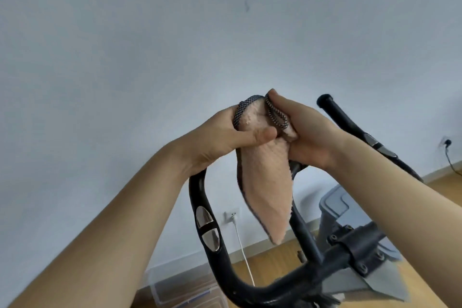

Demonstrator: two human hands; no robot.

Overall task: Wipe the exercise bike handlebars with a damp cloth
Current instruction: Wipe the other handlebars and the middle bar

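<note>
Two bare forearms reach up from the bottom corners toward the black, curved tubular exercise bike handlebars (200, 197), whose loop fills the lower middle of the view. The left hand (220, 132) is closed around the top of a pale pink, fluffy cloth with a dark speckled woven edge (265, 182), its thumb pressed across the front of the fabric. The right hand (307, 132) is closed on the same cloth from the other side, fingers curled over the speckled edge. The cloth sits bunched between the two hands just above the top of the handlebar loop, and its loose end hangs down through the loop; whether it touches the bar there is hard to tell. Silver oval sensor plates (207, 229) sit on the left side of the handlebars. Behind the handlebars, low on the white wall, is a wall socket with a white cable (241, 245), and to their right stands a grey plastic bin (335, 207).
</note>
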